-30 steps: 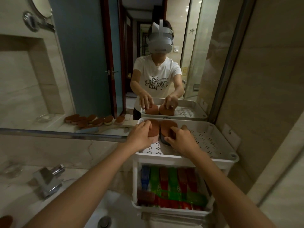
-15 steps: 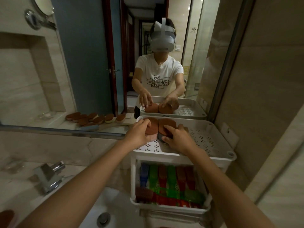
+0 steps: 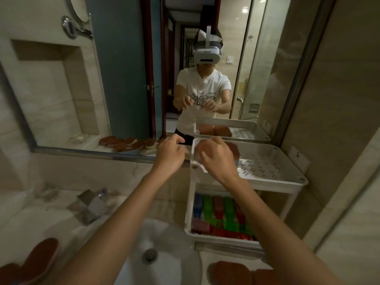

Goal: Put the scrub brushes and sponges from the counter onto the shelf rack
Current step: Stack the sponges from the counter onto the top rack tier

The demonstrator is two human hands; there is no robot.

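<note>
Two hands, left and right, meet at 12 o'clock over one white shelf rack with two tiers in view. One brown scrub brush shows on the top tier, two in the mirror. Two more brushes lie at 5 o'clock, at least one other brush at 7 o'clock, by one faucet and one basin.

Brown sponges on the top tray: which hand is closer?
Right. The right hand is just in front of the sponges; the left hand is beyond the tray's left edge.

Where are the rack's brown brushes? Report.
Head view, right of centre: brushes back-left in the top tray, by the mirror, partly behind the right hand.
</note>
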